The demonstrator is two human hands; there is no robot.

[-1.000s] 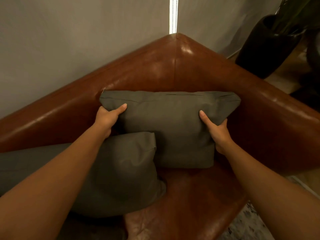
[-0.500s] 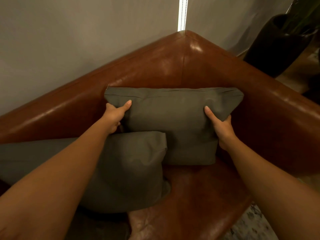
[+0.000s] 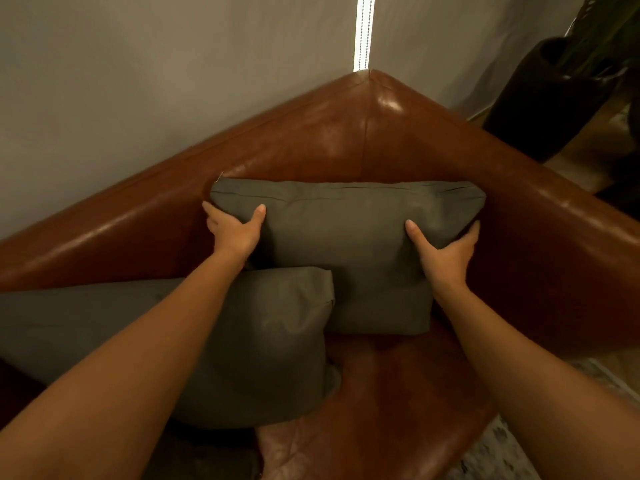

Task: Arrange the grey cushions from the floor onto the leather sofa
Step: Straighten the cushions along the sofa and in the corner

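**Grey cushions, brown leather**

The corner cushion (image 3: 346, 244) and the lower-left cushion (image 3: 270, 341) are plain olive-grey. The sofa (image 3: 311, 140) is glossy reddish-brown. At upper left the curtain (image 3: 138, 81) is flat grey, beside a white strip (image 3: 363, 29) with dark dots. At lower right the rug (image 3: 498, 452) is speckled grey-white.

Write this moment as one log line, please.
left hand grips back cushion | right hand grips it | back cushion upright in sofa corner

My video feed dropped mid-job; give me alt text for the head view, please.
The left hand and right hand grip the sides of an upright grey cushion set into the corner of the brown leather sofa. A second grey cushion lies in front on the left, overlapping its lower left corner.
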